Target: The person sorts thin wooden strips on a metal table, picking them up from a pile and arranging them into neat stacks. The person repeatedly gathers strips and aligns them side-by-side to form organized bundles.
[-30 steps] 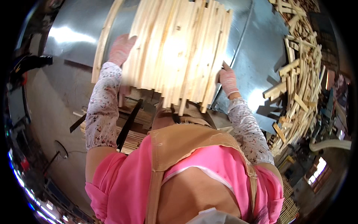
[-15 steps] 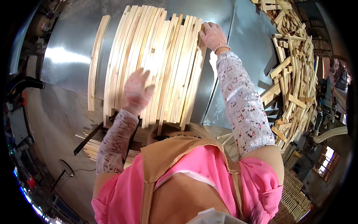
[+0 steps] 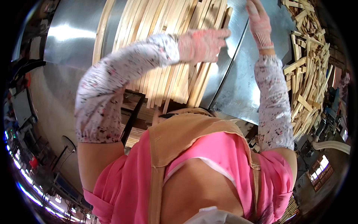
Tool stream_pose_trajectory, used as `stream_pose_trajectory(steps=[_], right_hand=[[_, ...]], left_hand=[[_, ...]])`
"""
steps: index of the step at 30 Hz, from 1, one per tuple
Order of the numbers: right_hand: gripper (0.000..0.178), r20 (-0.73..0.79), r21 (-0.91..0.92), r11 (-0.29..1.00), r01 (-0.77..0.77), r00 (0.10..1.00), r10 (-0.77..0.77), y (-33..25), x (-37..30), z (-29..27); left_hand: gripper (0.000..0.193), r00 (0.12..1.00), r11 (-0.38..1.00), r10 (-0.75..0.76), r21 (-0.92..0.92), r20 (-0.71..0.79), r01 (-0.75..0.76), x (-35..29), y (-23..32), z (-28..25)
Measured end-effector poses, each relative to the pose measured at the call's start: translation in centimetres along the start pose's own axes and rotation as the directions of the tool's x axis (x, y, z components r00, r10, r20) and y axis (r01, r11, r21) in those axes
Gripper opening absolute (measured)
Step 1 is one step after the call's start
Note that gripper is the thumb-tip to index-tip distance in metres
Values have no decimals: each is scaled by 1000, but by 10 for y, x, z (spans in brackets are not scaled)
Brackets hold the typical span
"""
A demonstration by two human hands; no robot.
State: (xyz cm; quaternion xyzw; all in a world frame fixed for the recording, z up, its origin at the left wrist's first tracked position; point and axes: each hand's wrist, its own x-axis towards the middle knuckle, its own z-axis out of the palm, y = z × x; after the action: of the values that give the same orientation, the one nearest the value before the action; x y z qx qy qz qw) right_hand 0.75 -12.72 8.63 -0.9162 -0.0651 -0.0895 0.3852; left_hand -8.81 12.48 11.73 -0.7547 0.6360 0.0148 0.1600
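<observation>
My left hand [image 3: 201, 45] lies across the row of wood strips [image 3: 143, 28] at twelve o'clock on the metal table [image 3: 238, 91], its fingers loosely outstretched toward three; whether they touch the wood I cannot tell. My right hand [image 3: 258, 24] is over the table at one o'clock, fingers straight and unclenched. A single strip [image 3: 101, 31] lies at ten-thirty, a heap of scraps [image 3: 306, 87] toward three.

The left arm [image 3: 130, 59] bends at the elbow [image 3: 89, 82] and crosses over toward the right side. The left hand [image 3: 203, 45] points right, with its fingers a little apart. The right arm [image 3: 274, 100] reaches ahead, almost straight. The right hand [image 3: 260, 25] points ahead too, its fingers stretched out.
</observation>
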Motion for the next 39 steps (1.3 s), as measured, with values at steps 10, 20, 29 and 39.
stream_pose_trajectory(steps=[10,20,29,39], right_hand=[[91,556,-330,761,-559,536,635,-15,-193,88],[88,559,-268,839,-474,632,536,-4,-203,85],[68,712,-185,926,-330,605,357,-12,-235,10],[19,261,940,16,-340,751,607,232,-368,-280]], left_hand=[[82,-154,-337,-903,-439,401,833,-269,-24,119],[66,-246,-430,-863,-389,441,815,-320,58,249],[66,-35,-313,-899,-584,437,749,-79,129,71],[64,120,-8,-986,-744,119,668,169,177,5]])
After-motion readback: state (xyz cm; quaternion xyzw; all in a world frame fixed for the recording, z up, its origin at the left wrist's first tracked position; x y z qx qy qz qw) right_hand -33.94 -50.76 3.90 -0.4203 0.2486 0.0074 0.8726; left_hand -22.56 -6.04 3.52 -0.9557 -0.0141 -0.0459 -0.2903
